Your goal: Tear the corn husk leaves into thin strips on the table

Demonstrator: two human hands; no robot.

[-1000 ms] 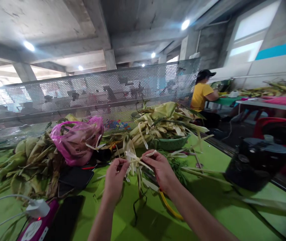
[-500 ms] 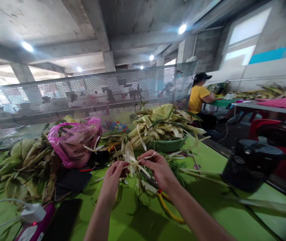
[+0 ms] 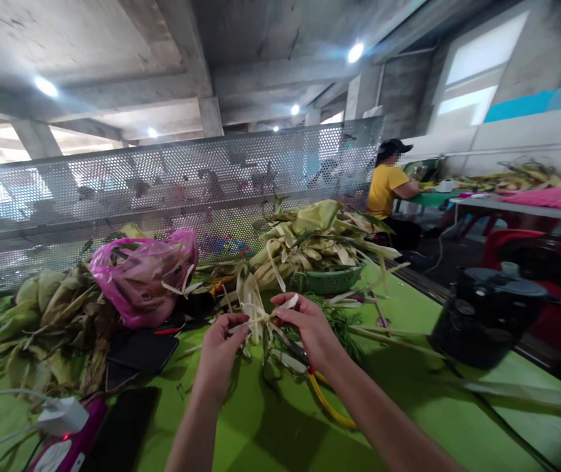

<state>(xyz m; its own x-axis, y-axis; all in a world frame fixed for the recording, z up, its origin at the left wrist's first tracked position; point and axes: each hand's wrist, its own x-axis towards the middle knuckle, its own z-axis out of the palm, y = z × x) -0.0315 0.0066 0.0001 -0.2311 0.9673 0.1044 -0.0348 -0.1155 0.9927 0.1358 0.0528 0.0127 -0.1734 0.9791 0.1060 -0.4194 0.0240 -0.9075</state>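
Observation:
Between my two hands stretches a pale strip of corn husk (image 3: pixel 263 318), crossed or knotted in the middle. My left hand (image 3: pixel 222 341) pinches its left end between thumb and fingers. My right hand (image 3: pixel 305 324) pinches the other side, with a short pale end sticking up past the fingertips. Just behind and below lie more loose husk strips (image 3: pixel 248 295). Scissors with yellow handles (image 3: pixel 327 400) lie under my right wrist, their blades partly hidden. Thin green strands (image 3: pixel 344 331) sit just right of my right hand.
A green basket (image 3: pixel 332 280) heaped with corn husks (image 3: pixel 310 236) stands behind my hands. Left are a pink plastic bag (image 3: pixel 145 278), a husk pile (image 3: pixel 54 314), dark phones (image 3: pixel 143 351) and a power strip (image 3: pixel 77 439). A black container (image 3: pixel 489 318) stands right. Farther off, a person in yellow (image 3: pixel 386 187) sits working.
The left fingers have shifted slightly and curl more around the strip. The right fingertips have moved a little, and the strip's end now stands up broader. The view has shifted slightly.

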